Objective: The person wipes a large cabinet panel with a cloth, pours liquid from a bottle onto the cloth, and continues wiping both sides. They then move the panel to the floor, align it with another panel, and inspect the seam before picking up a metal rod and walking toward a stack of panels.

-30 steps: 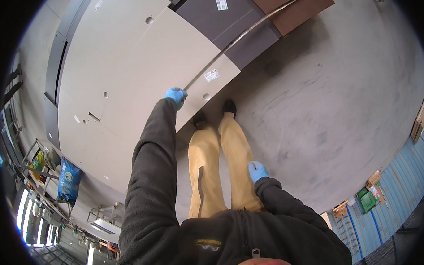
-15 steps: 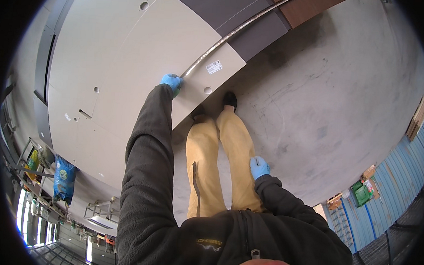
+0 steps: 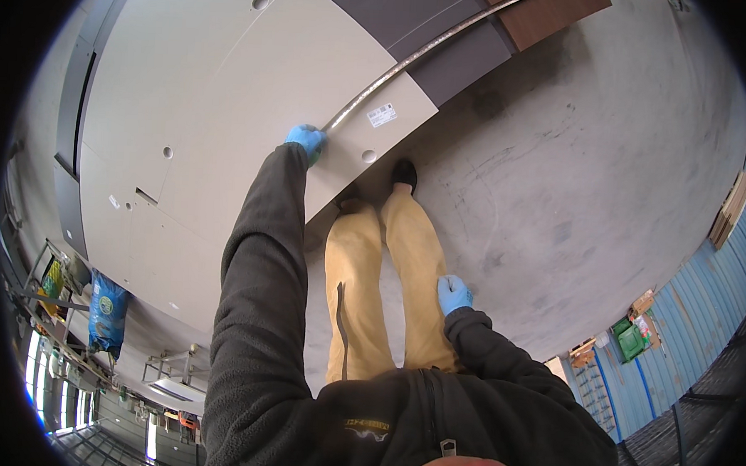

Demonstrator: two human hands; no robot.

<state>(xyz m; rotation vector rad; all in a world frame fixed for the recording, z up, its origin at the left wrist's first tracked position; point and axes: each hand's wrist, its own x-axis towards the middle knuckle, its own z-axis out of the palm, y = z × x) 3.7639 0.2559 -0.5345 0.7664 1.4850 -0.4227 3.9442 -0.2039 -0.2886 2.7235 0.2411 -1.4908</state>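
My left hand (image 3: 307,142), in a blue glove, is closed round the near end of a long, thin, shiny rod (image 3: 383,80) with a mottled metallic look. The rod stretches away to the upper right above a beige panel (image 3: 230,85), dark grey panels (image 3: 459,70) and a brown one (image 3: 549,20). It looks bent in this view; whether it touches the panels along its length I cannot tell. Beside my right thigh, my right hand (image 3: 453,294), also gloved in blue, hangs with curled fingers. Anything inside it is hidden.
Round holes and a white label (image 3: 381,115) mark the beige panel. Concrete floor (image 3: 575,175) spreads to the right, bordered by blue corrugated sheeting (image 3: 685,322), stacked boards (image 3: 730,210) and a green bin (image 3: 630,340). A blue sack (image 3: 107,313) hangs at the lower left.
The view has shifted slightly, with the panels and rod appearing a little farther right near the top. My left hand keeps its grip, and my right hand stays by the thigh.
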